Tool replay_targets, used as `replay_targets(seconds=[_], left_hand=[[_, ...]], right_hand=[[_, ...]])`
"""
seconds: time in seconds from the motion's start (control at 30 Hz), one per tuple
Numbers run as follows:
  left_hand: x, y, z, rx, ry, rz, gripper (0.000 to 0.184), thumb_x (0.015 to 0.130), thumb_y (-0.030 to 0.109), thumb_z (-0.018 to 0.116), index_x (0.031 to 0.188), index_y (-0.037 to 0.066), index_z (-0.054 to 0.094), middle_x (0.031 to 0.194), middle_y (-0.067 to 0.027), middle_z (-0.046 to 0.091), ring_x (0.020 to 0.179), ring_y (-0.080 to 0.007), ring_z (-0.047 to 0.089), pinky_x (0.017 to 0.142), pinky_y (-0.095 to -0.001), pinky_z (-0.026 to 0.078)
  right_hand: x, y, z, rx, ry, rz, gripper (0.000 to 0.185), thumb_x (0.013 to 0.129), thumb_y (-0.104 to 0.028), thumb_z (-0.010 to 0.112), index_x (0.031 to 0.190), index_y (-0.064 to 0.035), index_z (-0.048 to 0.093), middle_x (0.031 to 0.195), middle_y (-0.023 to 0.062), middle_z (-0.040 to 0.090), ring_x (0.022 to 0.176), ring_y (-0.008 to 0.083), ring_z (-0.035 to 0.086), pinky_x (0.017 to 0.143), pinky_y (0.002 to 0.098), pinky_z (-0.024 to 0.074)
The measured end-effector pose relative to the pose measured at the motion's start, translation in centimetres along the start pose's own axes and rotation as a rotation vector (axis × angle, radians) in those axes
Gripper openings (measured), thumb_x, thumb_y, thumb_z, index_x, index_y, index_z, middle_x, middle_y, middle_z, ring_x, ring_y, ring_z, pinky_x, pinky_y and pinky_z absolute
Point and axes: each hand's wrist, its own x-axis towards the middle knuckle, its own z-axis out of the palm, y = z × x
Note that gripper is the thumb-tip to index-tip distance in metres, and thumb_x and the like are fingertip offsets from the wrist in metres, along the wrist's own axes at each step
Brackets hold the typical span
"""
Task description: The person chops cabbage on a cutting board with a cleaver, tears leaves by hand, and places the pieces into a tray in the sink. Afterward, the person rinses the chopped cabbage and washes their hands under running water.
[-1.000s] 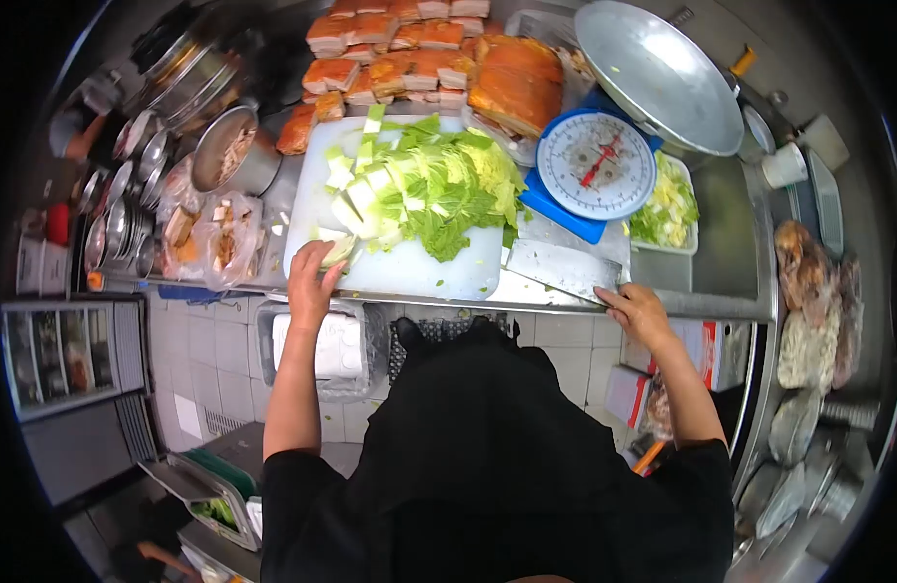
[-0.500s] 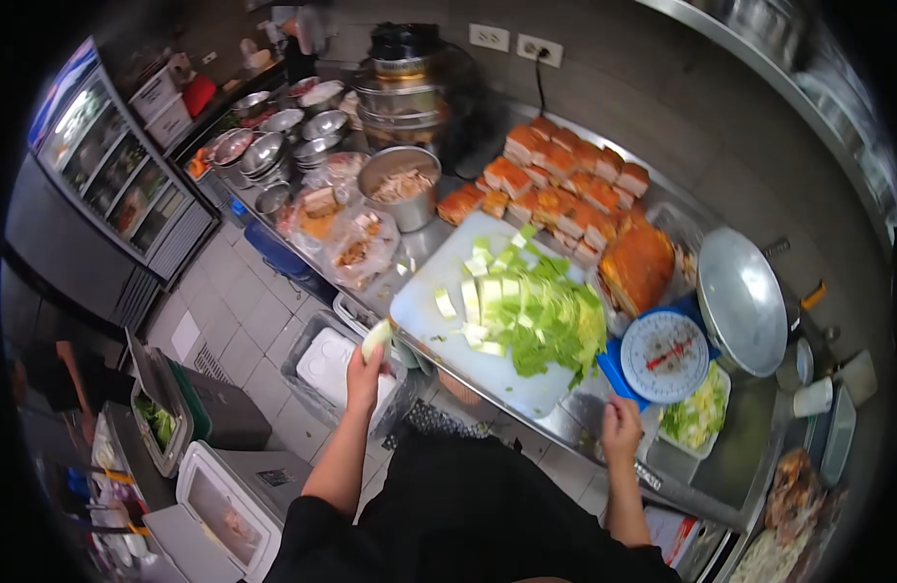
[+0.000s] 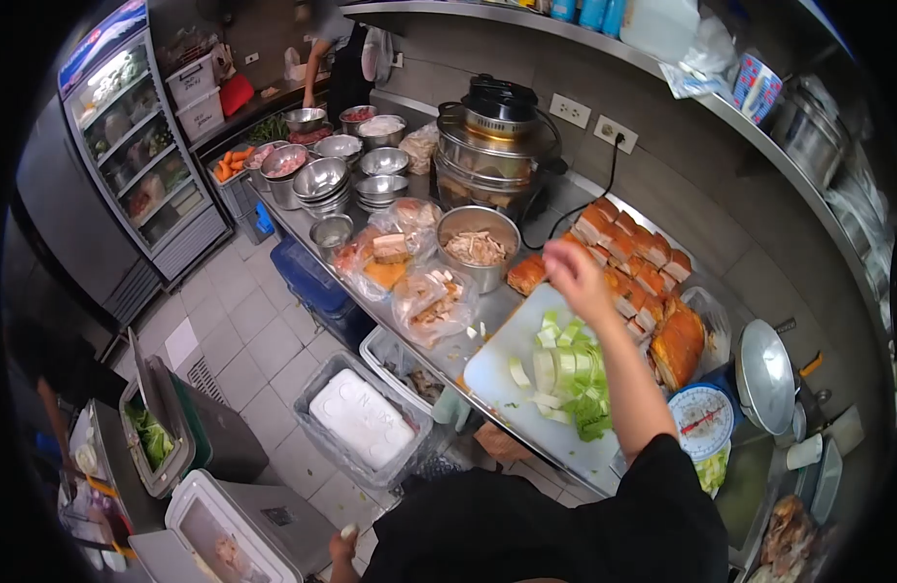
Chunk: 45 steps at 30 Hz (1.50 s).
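R hand point(image 3: 577, 274) nr pork pcs point(image 3: 655, 275); L hand point(image 3: 343, 550) w/ pale pc point(image 3: 348, 531).

The left hand point(image 3: 343, 546) holds a small pale piece point(image 3: 348, 531), low near the lined bin point(image 3: 424, 457). The blurred right hand point(image 3: 577, 277) is raised over the desk point(image 3: 452, 363), with the steel pot point(image 3: 491, 278) to its left and chopped greens point(image 3: 570, 374) on the white board point(image 3: 495, 375) below.

1 cutting board point(image 3: 495, 372), 2 outlets point(image 3: 570, 110).
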Motion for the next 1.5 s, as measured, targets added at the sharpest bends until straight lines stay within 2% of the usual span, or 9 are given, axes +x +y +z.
replay_targets(seconds=[0.2,0.33,0.4,0.47,0.67,0.83,1.3,1.37,1.5], left_hand=[[2.6,-4.3,-2.9,-0.153,0.074,-0.189,0.035,0.083,0.031,0.079,0.101,0.004,0.068,0.068,-0.0074,0.064,0.046,-0.0179,0.057,0.040,-0.0362,0.045],[2.7,-2.6,-2.6,-0.162,0.176,-0.031,0.025,0.095,0.031,0.063,0.107,0.010,0.068,0.070,0.0034,0.057,0.053,-0.0089,0.046,0.046,-0.0290,0.035],[3.0,-0.4,-2.0,-0.191,0.197,0.056,0.024,0.096,0.033,0.062,0.099,0.010,0.067,0.068,0.0060,0.053,0.054,-0.0073,0.043,0.046,-0.0275,0.033],[2.7,2.4,-1.4,-0.117,0.195,0.050,0.025,0.095,0.034,0.062,0.100,0.010,0.067,0.069,0.0050,0.054,0.056,-0.0084,0.044,0.048,-0.0283,0.033],[1.4,8.4,-1.5,0.034,0.209,0.041,0.027,0.094,0.034,0.064,0.102,0.009,0.067,0.074,0.0019,0.055,0.061,-0.0118,0.046,0.052,-0.0305,0.035],[1.2,12.2,-2.2,0.122,0.232,0.032,0.029,0.093,0.035,0.065,0.104,0.008,0.067,0.078,-0.0006,0.057,0.066,-0.0147,0.048,0.056,-0.0324,0.037],[3.2,17.4,-3.1,0.243,0.264,0.074,0.035,0.090,0.037,0.069,0.108,0.007,0.068,0.089,-0.0078,0.061,0.079,-0.0227,0.053,0.067,-0.0377,0.041],[3.7,18.0,-2.9,0.255,0.265,0.073,0.036,0.090,0.037,0.069,0.109,0.006,0.068,0.091,-0.0088,0.061,0.081,-0.0239,0.054,0.068,-0.0385,0.042],[4.6,19.4,-2.6,0.275,0.265,0.071,0.038,0.089,0.038,0.071,0.110,0.006,0.068,0.094,-0.0108,0.063,0.085,-0.0262,0.055,0.071,-0.0400,0.043]], right_hand=[[20.5,0.5,-3.3,-0.115,0.114,0.062,0.036,0.095,-0.025,0.063,0.125,-0.0045,0.061,0.094,0.0069,0.069,0.080,0.0137,0.064,0.074,0.0300,0.0524],[32.5,6.1,-4.4,-0.345,0.262,0.036,0.039,0.091,-0.032,0.061,0.118,-0.0035,0.065,0.108,0.0165,0.072,0.099,0.0299,0.069,0.086,0.0391,0.0524],[36.6,7.7,-4.2,-0.481,0.283,0.124,0.038,0.093,-0.032,0.062,0.119,-0.0049,0.063,0.087,0.0095,0.069,0.064,0.0174,0.064,0.056,0.0333,0.0501],[40.6,11.8,-3.3,-0.506,0.320,0.159,0.036,0.093,-0.033,0.061,0.117,-0.0059,0.065,0.084,0.0107,0.069,0.058,0.0193,0.063,0.055,0.0354,0.0498],[47.0,14.4,-1.9,-0.287,0.180,0.397,0.038,0.092,-0.037,0.063,0.113,-0.0054,0.064,0.088,0.0116,0.069,0.066,0.0194,0.065,0.054,0.0381,0.0498],[48.5,6.1,-0.8,-0.561,0.238,0.189,0.046,0.089,-0.034,0.059,0.121,-0.0019,0.065,0.124,0.0243,0.065,0.117,0.0386,0.062,0.098,0.0446,0.0491],[61.4,8.1,-1.0,-0.302,0.363,0.039,0.042,0.085,-0.023,0.060,0.120,-0.0015,0.066,0.127,0.0226,0.063,0.120,0.0377,0.060,0.100,0.0431,0.0478],[62.6,8.4,-1.7,-0.305,0.502,-0.234,0.034,0.084,-0.023,0.066,0.112,-0.0043,0.064,0.074,0.0114,0.062,0.055,0.0217,0.053,0.048,0.0391,0.0411],[60.4,6.3,-1.7,-0.063,0.507,-0.323,0.031,0.083,-0.024,0.069,0.106,-0.0056,0.062,0.065,0.0052,0.052,0.045,0.0136,0.036,0.041,0.0327,0.0294]])
